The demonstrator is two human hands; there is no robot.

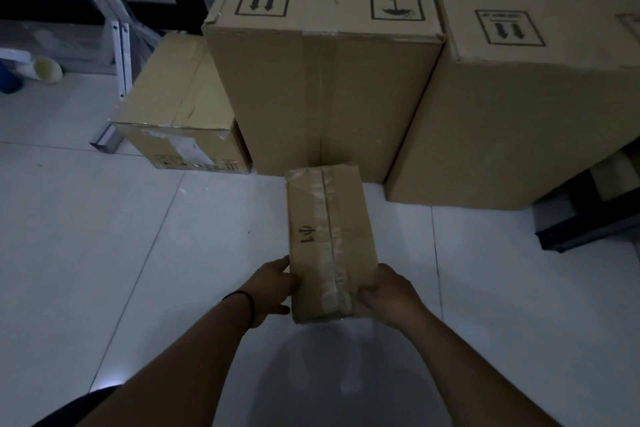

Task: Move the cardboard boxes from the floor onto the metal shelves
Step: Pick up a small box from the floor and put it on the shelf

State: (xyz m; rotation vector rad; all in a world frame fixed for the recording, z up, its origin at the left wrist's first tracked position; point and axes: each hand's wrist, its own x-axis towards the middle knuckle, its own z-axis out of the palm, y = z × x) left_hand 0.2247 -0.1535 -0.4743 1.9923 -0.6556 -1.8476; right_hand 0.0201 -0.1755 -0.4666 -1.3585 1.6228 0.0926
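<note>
You hold a small taped box [330, 243] above the tiled floor [104, 236], its long axis pointing away from you toward two large boxes [322, 80]. Your left hand [273, 288] and right hand [388, 291] each grip one side of its near end.

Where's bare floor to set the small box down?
Bare white tile floor lies left of the small taped cardboard box, in front of the low cardboard box. More bare tile right, before the dark metal frame. Crowded ahead: two tall cardboard boxes.
</note>
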